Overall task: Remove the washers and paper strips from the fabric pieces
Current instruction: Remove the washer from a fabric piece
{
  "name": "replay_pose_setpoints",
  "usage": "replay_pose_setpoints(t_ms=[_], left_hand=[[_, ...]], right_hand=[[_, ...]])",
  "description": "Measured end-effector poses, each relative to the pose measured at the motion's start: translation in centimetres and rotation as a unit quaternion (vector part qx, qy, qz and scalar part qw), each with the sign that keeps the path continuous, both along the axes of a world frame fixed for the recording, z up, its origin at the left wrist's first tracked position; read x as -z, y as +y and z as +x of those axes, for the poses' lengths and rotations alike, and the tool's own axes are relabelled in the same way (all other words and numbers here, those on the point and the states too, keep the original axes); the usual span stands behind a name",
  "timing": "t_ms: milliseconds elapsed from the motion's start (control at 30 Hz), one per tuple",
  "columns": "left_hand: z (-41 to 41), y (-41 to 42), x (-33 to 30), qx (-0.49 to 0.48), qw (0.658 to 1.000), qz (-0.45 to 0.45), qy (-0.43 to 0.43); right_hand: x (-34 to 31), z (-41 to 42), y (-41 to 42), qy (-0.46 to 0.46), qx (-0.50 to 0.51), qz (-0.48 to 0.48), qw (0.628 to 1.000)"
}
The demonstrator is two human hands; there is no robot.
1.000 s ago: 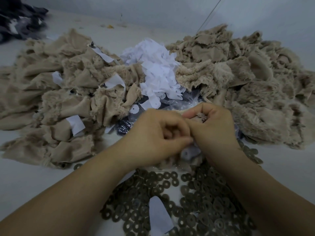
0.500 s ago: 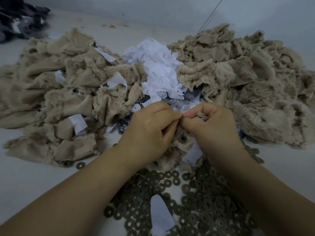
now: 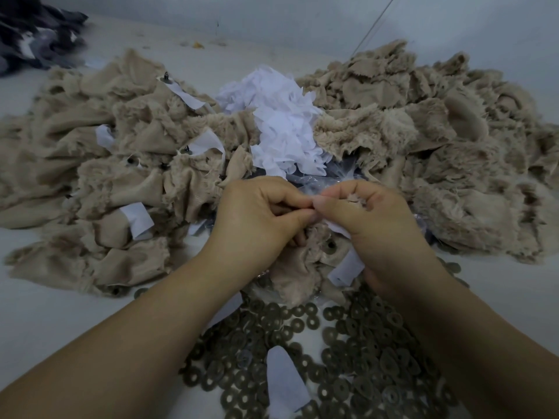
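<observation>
Here both hands, left hand (image 3: 260, 219) and right hand (image 3: 375, 228), are pinching one fabric piece (image 3: 298, 267); its washer (image 3: 330, 245) and paper strip (image 3: 344, 269), at five o'clock, likely need pulling free.

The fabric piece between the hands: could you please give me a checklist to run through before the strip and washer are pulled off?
1. Left hand grips fabric piece: ok.
2. Right hand pinches at the same spot: ok.
3. Washer still on piece: ok, visible.
4. Paper strip still attached: cannot tell.
5. Washer pile below hands to drop into: ok.
6. Paper heap within reach: cannot tell.
</observation>
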State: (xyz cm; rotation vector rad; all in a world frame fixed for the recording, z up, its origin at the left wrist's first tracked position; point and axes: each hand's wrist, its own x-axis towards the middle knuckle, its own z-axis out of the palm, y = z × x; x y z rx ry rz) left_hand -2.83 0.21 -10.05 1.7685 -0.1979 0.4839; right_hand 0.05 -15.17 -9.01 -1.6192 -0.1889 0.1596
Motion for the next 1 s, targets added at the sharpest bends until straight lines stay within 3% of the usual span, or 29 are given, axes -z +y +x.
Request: replay_pose_setpoints(t_ms=[67, 267, 800, 1000], left_hand=[[0.0, 0.0, 0.0, -0.002, 1.000, 0.019, -0.017], [0.4, 0.3, 0.5, -0.028, 0.965, 0.210, -0.156], [0.8, -0.2, 1.1, -0.052, 0.940, 0.284, -0.182], [0.3, -0.4, 0.7, -0.051, 0.968, 0.215, -0.120]], right_hand=[[0.1, 0.1, -0.1, 0.009, -0.021, 0.018, 1.000], [0.2, 0.4, -0.5, 0.017, -0.049, 0.042, 0.998], [0.8, -0.3, -0.3, 0.021, 0.010, 0.076, 0.997], [0.4, -0.3, -0.4, -0.009, 0.004, 0.055, 0.998]])
